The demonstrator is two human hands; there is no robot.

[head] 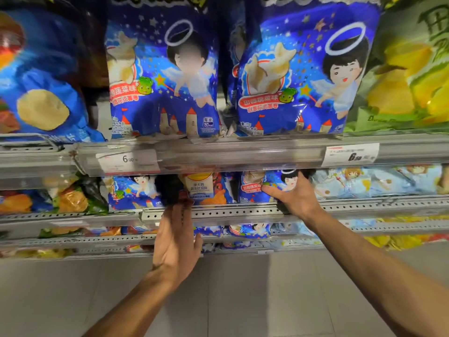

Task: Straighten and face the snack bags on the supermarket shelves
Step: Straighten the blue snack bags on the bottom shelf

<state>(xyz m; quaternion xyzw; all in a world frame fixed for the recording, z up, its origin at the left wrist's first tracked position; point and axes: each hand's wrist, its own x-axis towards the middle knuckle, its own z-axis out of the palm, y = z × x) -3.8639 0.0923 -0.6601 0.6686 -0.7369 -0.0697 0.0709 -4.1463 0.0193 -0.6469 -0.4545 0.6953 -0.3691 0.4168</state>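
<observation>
Two blue angel-print snack bags stand upright on the upper shelf, one at the left and one at the right. On the shelf below, my right hand grips a smaller blue angel bag, thumb across its front and fingers behind its right edge. My left hand reaches toward that lower shelf with straight fingers; its blurred fingertips are at a cream-and-orange bag and hold nothing. Another blue angel bag stands further left.
A clear price rail with white tags fronts the upper shelf. A perforated metal rail edges the lower one. A blue chip bag sits at upper left, a green-yellow bag at upper right, pale blue bags at lower right. Grey floor tiles lie below.
</observation>
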